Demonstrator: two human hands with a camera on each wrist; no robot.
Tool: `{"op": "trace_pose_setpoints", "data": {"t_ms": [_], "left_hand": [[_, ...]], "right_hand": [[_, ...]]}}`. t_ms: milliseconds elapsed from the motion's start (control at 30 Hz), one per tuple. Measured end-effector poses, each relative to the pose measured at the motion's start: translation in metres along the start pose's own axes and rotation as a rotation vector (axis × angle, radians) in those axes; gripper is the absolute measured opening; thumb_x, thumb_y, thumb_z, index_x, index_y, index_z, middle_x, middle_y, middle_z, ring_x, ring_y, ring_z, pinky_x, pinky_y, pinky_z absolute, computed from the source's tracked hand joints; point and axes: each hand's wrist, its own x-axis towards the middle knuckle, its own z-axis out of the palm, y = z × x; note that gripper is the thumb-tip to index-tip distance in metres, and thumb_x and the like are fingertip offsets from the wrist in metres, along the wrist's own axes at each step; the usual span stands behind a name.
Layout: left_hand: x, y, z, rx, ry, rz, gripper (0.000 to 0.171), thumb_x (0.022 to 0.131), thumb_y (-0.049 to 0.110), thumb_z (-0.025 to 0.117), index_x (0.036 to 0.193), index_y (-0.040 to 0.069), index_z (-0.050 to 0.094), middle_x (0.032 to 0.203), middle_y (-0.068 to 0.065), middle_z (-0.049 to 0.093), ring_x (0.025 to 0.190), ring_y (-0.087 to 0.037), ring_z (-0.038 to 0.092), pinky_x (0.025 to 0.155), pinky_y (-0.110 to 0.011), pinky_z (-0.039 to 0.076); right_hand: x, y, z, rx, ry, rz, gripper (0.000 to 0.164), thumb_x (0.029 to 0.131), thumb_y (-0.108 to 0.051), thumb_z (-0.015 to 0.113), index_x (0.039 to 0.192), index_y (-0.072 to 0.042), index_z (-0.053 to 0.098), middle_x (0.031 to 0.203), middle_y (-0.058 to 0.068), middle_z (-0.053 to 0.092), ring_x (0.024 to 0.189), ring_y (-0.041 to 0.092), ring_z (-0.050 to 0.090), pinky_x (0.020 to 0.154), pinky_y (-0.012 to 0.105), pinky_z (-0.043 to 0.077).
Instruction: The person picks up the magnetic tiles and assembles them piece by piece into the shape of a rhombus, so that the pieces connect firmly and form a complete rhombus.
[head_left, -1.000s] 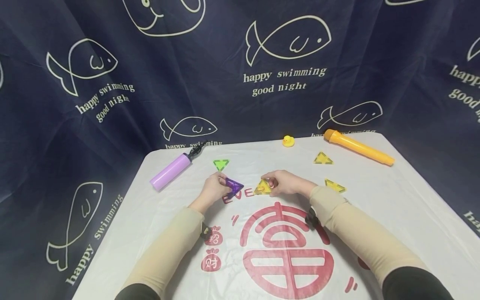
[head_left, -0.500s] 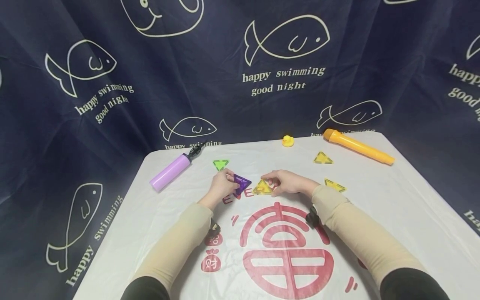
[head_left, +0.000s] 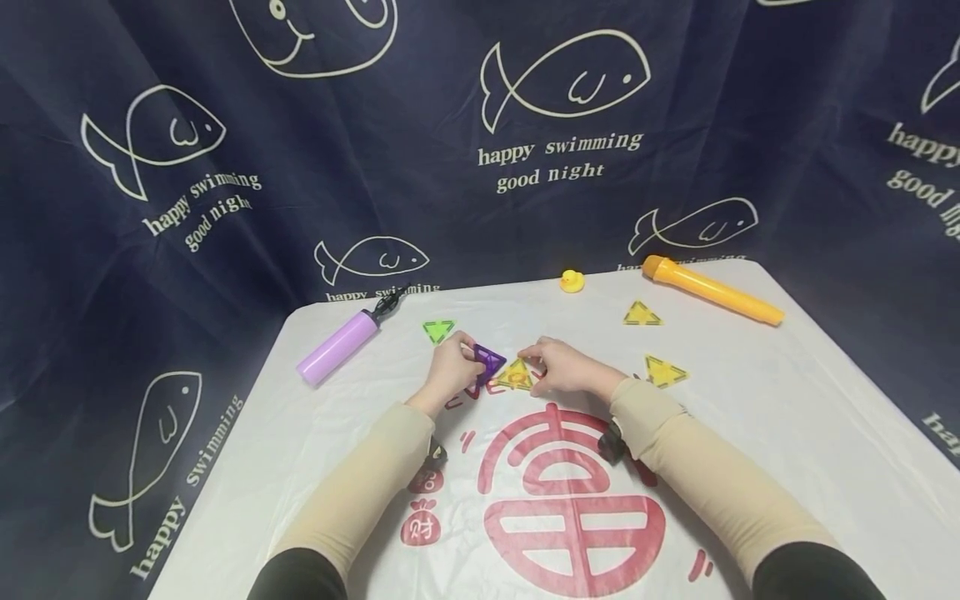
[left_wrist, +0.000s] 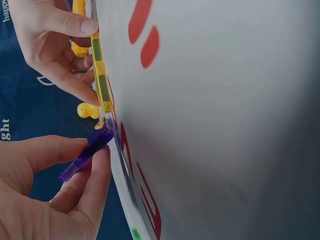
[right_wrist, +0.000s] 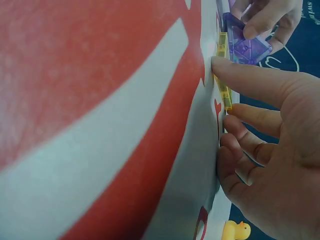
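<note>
My left hand (head_left: 452, 367) pinches a purple triangular magnetic tile (head_left: 490, 364) between thumb and fingers. In the left wrist view that purple tile (left_wrist: 89, 151) is tilted, one edge near the tabletop. Right beside it a yellow triangular magnetic tile (head_left: 517, 377) lies flat on the table. The thumb and index finger of my right hand (head_left: 566, 367) hold this yellow tile at its edges, as the right wrist view shows with the tile (right_wrist: 223, 75) edge-on. The two tiles meet or nearly meet; whether they touch I cannot tell.
A green triangle tile (head_left: 438, 331) lies behind my left hand. Two more yellow tiles, one farther back (head_left: 642, 314) and one nearer (head_left: 664, 372), lie to the right. Around the back edge are a purple hand pump (head_left: 339, 347), a rubber duck (head_left: 572, 282) and an orange toy microphone (head_left: 712, 290).
My left hand has carried the purple tile rightward to the yellow one. The right hand has shifted slightly left with the yellow tile.
</note>
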Motion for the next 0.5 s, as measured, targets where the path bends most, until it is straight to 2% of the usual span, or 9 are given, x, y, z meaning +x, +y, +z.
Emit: {"op": "trace_pose_setpoints", "data": {"t_ms": [400, 500], "left_hand": [[0.0, 0.002, 0.0, 0.011, -0.025, 0.039, 0.032, 0.085, -0.007, 0.074, 0.11, 0.001, 0.056, 0.098, -0.018, 0.071, 0.064, -0.021, 0.068, 0.048, -0.029, 0.057], [-0.001, 0.003, 0.001, 0.027, -0.026, 0.053, 0.032, 0.085, -0.005, 0.075, 0.11, 0.002, 0.057, 0.097, -0.018, 0.072, 0.068, -0.022, 0.069, 0.048, -0.03, 0.057]], "right_hand": [[0.002, -0.012, 0.001, -0.067, 0.007, 0.021, 0.069, 0.078, -0.014, 0.087, 0.138, 0.005, 0.058, 0.117, 0.012, 0.059, 0.107, 0.028, 0.051, 0.093, 0.043, 0.048], [0.003, -0.014, 0.002, -0.066, 0.002, 0.018, 0.068, 0.079, -0.014, 0.086, 0.138, 0.005, 0.058, 0.117, 0.012, 0.059, 0.107, 0.028, 0.052, 0.092, 0.042, 0.048]]}}
